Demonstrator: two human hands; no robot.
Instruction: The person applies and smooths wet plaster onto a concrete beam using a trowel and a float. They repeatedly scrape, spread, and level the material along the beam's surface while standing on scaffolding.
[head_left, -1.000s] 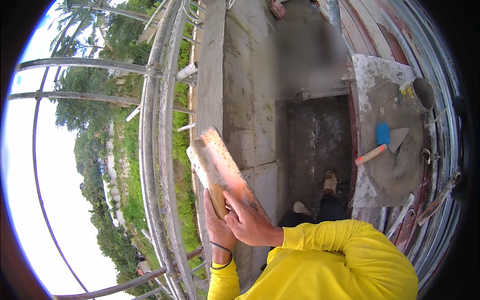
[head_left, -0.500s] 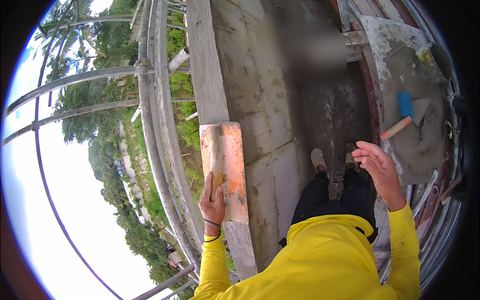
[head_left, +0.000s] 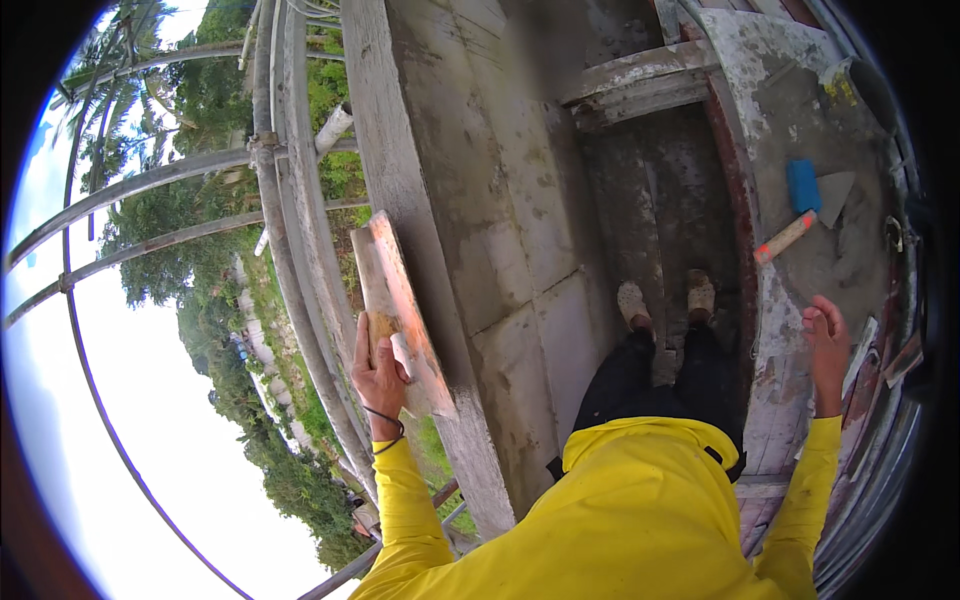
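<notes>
My left hand (head_left: 380, 380) is wrapped round the handle of a plastering float (head_left: 408, 315), whose worn face is orange. The float stands tilted on edge at the outer side of the narrow grey wall top (head_left: 395, 130). My right hand (head_left: 825, 345) hovers over the near end of a mortar board, fingers loosely curled and holding nothing visible. Beyond it, a pointing trowel (head_left: 788, 237) with an orange-marked wooden handle lies on the board. A blue block (head_left: 803, 186) rests against its blade.
Wet mortar (head_left: 850, 270) covers much of the board (head_left: 735, 70) on my right. Scaffold poles (head_left: 275, 210) run outside the wall, with a drop to greenery beyond. My feet (head_left: 640, 300) stand on dark planks between the block wall (head_left: 510, 250) and the board. A wooden crosspiece (head_left: 645, 85) spans ahead.
The float has tipped from lying flat on the wall top to standing on edge, and moved left. My right hand has drawn back to the right, its fingers more curled.
</notes>
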